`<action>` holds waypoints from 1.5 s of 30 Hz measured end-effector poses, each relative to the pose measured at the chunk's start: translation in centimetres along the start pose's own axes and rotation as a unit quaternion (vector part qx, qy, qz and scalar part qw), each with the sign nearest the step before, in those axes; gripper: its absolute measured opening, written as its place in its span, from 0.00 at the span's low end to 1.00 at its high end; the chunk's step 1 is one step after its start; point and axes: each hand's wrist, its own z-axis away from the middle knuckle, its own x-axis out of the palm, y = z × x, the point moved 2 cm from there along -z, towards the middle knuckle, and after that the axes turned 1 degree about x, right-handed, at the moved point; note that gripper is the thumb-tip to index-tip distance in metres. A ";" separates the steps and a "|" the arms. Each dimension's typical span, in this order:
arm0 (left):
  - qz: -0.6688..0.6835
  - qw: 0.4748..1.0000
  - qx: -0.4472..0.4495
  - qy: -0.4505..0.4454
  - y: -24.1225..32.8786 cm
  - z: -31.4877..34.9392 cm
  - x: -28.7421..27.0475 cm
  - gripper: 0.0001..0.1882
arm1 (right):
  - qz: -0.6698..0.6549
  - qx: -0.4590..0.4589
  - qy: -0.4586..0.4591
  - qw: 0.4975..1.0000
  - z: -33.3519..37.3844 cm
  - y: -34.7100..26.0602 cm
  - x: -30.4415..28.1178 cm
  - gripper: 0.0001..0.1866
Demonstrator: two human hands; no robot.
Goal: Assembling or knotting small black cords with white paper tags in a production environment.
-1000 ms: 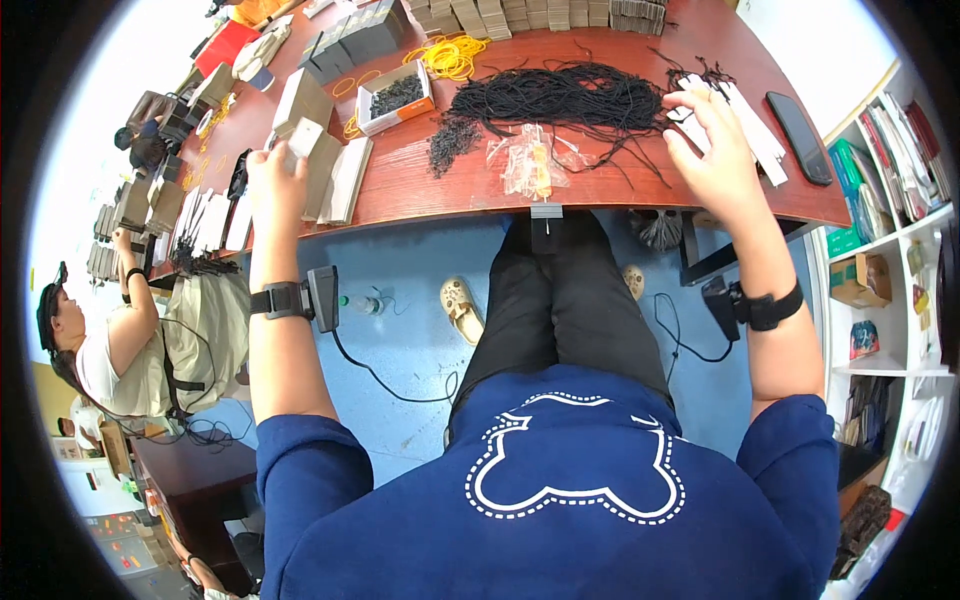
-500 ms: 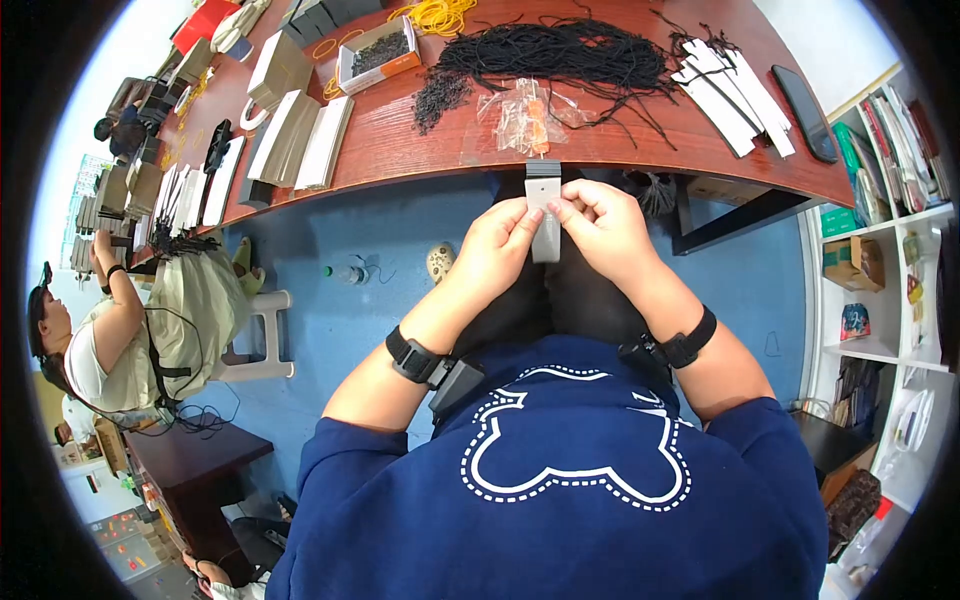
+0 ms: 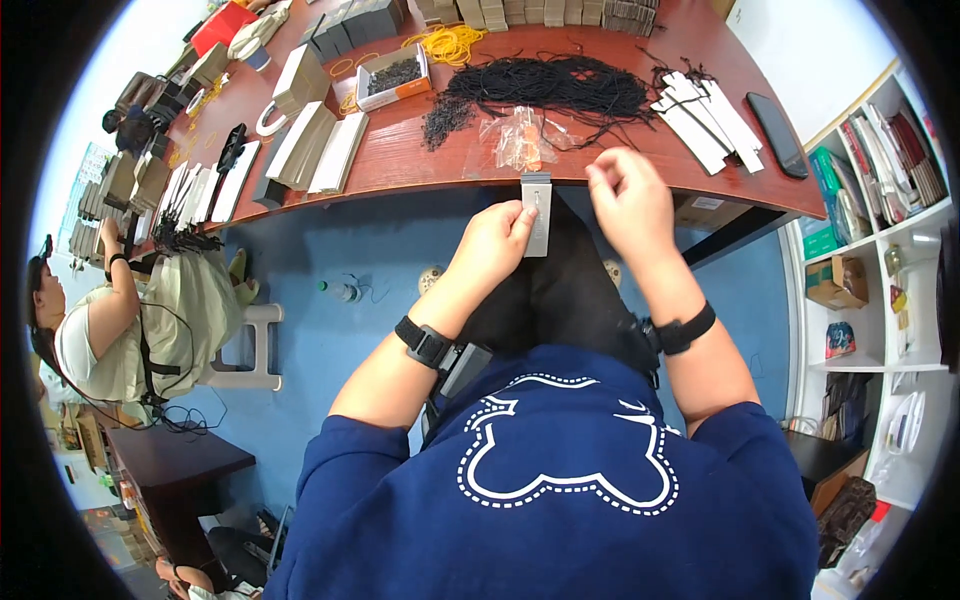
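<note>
My left hand (image 3: 497,240) is closed on a narrow grey tag (image 3: 538,222), thumb on its face. The tag stands lengthwise just off the table's front edge, with darker layers showing at its far end. My right hand (image 3: 634,205) is raised to the right of the tag, apart from it, fingers curled together; whether anything is in them cannot be made out. Just beyond the tag, clear plastic bags (image 3: 510,140) with an orange strip lie on the table. Past them are a heap of black cords (image 3: 560,88) and a pile of small black pieces (image 3: 447,120).
On the reddish table (image 3: 420,170) are an open box of small black pieces (image 3: 392,78), white tag stacks (image 3: 338,152), yellow rubber bands (image 3: 447,43), white corded strips (image 3: 708,122) and a phone (image 3: 777,133). A seated co-worker (image 3: 130,310) is at the left, shelves (image 3: 860,250) at the right.
My right hand has let go of the tag and moved up and to the right. My left hand still holds the tag, now a little lower. The view has shifted slightly.
</note>
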 end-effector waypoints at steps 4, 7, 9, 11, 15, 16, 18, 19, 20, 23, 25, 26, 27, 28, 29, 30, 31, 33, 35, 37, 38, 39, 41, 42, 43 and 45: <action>-0.013 0.998 -0.049 -0.022 0.7 0.2 -0.6 0.15 | 0.157 0.048 -0.095 0.982 -2.8 1.1 -1.3 0.09; -0.150 0.981 0.068 0.104 2.7 1.2 -2.6 0.14 | 0.124 0.016 -0.065 0.990 -3.2 1.4 -1.3 0.07; -0.161 0.966 0.123 0.162 4.3 1.3 -3.7 0.14 | 0.046 -0.021 -0.010 0.999 -3.1 1.4 -1.7 0.08; 0.192 0.980 -0.048 -0.013 5.3 0.8 -2.2 0.16 | -0.127 0.085 -0.070 0.986 -2.3 1.6 -1.8 0.09; 0.465 0.856 -0.192 -0.118 8.5 -2.8 1.3 0.16 | -0.096 -0.015 -0.072 0.993 -0.9 -0.1 -2.8 0.12; 0.466 0.862 -0.170 -0.105 9.1 -4.1 1.4 0.13 | -0.070 0.019 -0.063 0.995 -0.7 -0.5 -2.9 0.12; 0.465 0.863 -0.181 -0.078 9.3 -6.3 1.3 0.08 | -0.096 0.053 -0.079 0.991 -0.1 -0.7 -3.9 0.10; 0.460 0.865 -0.180 -0.084 9.4 -7.3 1.3 0.08 | -0.093 0.090 -0.082 0.988 0.2 -0.6 -4.6 0.09; 0.438 0.882 -0.160 -0.072 9.5 -8.2 1.0 0.08 | -0.127 0.052 -0.051 0.989 0.4 -0.8 -5.3 0.08; 0.420 0.889 -0.175 -0.050 9.2 -9.9 0.0 0.07 | -0.382 0.083 -0.054 0.919 1.2 -0.9 -7.7 0.05; 0.423 0.882 -0.206 -0.029 9.0 -10.1 -0.9 0.08 | -0.584 0.084 -0.089 0.803 2.0 -1.4 -9.0 0.03; 0.404 0.888 -0.218 -0.025 8.9 -10.1 -1.3 0.09 | -0.618 0.073 -0.120 0.773 2.2 -1.7 -9.7 0.03; 0.379 0.897 -0.229 -0.021 8.8 -10.1 -1.7 0.10 | -0.608 0.087 -0.110 0.781 2.4 -1.7 -10.2 0.03; 0.378 0.903 -0.204 -0.013 8.6 -9.9 -2.0 0.11 | -0.613 0.069 -0.126 0.777 2.4 -1.8 -10.6 0.04; 0.313 0.934 -0.170 0.004 8.5 -9.8 -2.4 0.13 | -0.617 0.055 -0.133 0.773 2.5 -1.8 -11.0 0.04; 0.307 0.940 -0.147 -0.003 8.4 -9.8 -2.8 0.15 | -0.610 0.072 -0.119 0.780 2.6 -1.5 -11.2 0.04; 0.311 0.938 -0.153 0.020 7.9 -9.5 -3.2 0.14 | -0.606 0.088 -0.105 0.784 2.6 -1.1 -11.3 0.05; 0.399 0.910 -0.110 0.033 7.4 -8.9 -4.0 0.09 | -0.626 0.102 -0.100 0.766 2.9 -0.3 -11.5 0.05; 0.435 0.892 -0.103 0.063 6.9 -8.4 -5.0 0.08 | -0.624 0.123 -0.096 0.766 3.4 0.4 -11.4 0.05; 0.489 0.863 -0.100 0.080 6.4 -7.8 -6.1 0.07 | -0.629 0.138 -0.103 0.758 3.7 0.7 -11.0 0.05; 0.503 0.856 -0.086 0.077 6.1 -7.2 -6.7 0.08 | -0.628 0.151 -0.104 0.757 3.9 0.8 -10.7 0.05; 0.517 0.849 -0.079 0.080 5.8 -6.6 -7.3 0.08 | -0.624 0.162 -0.107 0.757 4.1 0.9 -10.4 0.05; 0.500 0.859 -0.069 0.088 5.3 -5.5 -8.2 0.09 | -0.633 0.166 -0.117 0.747 4.5 1.1 -10.0 0.05; 0.499 0.859 -0.069 0.093 5.0 -4.9 -8.7 0.09 | -0.631 0.176 -0.120 0.746 4.7 1.3 -9.9 0.05; 0.502 0.858 -0.058 0.096 4.8 -4.3 -9.2 0.09 | -0.627 0.184 -0.121 0.748 4.8 1.6 -9.8 0.05; 0.477 0.868 -0.072 0.115 4.3 -3.3 -10.2 0.09 | -0.629 0.200 -0.117 0.742 4.9 2.1 -9.7 0.06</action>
